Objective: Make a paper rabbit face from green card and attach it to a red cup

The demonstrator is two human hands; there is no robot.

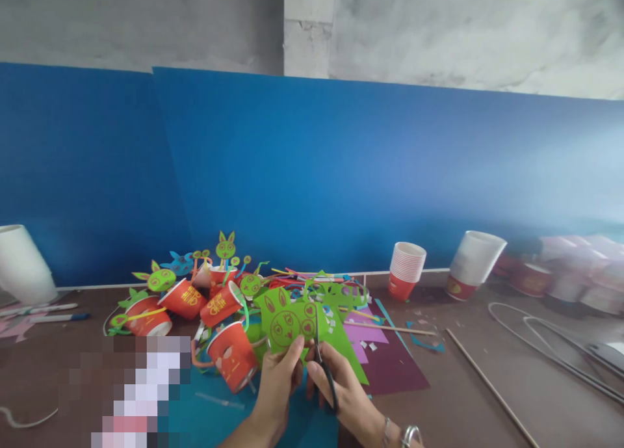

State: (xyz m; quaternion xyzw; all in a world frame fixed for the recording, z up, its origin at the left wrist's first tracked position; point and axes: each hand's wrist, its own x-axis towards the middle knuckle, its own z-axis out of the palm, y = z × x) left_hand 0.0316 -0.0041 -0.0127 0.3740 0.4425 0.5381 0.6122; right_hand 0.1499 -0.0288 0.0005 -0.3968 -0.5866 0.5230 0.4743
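Note:
My left hand (281,376) pinches the lower edge of a green paper sheet (270,305), which carries a drawn rabbit face and small circles. Closed around the handles of black scissors (329,376) is my right hand (341,383). The scissor blades point up at the sheet's right side, beside the small drawn circles. Just left of my hands, a red paper cup (233,355) lies tilted with straws attached. Under my hands is a teal sheet (205,409), and a larger green paper (341,347) lies behind the scissors.
Several red cups with green rabbit cutouts (225,246) crowd the back left. Stacked cups (407,269) and a taller white-topped stack (475,266) stand along the blue panel (341,175). A thin wooden stick (487,383) and a cable (541,344) lie at right; markers (58,318) at left.

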